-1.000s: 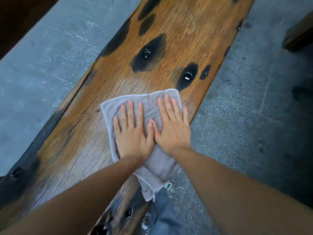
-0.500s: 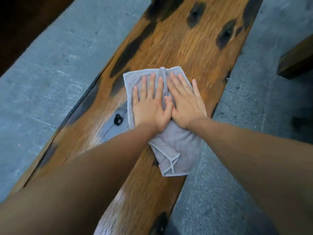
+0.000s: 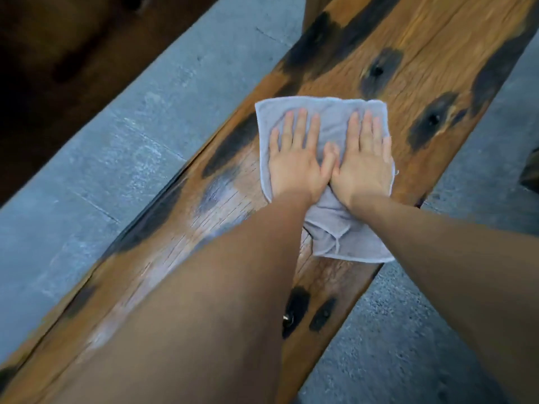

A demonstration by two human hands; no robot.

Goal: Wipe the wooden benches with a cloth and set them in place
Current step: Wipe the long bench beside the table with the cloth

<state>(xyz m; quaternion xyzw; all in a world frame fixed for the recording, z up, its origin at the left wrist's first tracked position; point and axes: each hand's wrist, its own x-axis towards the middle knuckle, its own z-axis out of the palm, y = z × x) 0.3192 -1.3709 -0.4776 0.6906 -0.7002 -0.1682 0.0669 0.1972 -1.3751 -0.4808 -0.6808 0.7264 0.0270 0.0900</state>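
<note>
Pressing down with both palms, I have the pale grey square cloth [image 3: 326, 118] flat on the long brown wooden bench plank with dark burnt patches [image 3: 417, 42], my left hand [image 3: 294, 158] and right hand [image 3: 363, 161] side by side with thumbs touching. Neither hand grips anything; the fingers of both lie straight and spread on the fabric, pinning it by weight alone, while the cloth's near corner bunches loose behind my wrists and hangs a little over the plank's right edge. The plank runs on a diagonal, from the lower left beneath my forearms away to the upper right, and my fingertips point nearly along that long axis, so I judge the coming stroke goes straight ahead toward the far end where bare wood with black knots lies just beyond the cloth's front hem. A pale sheen shows on the wood to the left of my left forearm. My right hand sits closer to the right edge, with grey concrete floor [image 3: 122, 158] on both sides, so I reckon it must steer to keep the cloth from slipping off that side as I push.
</note>
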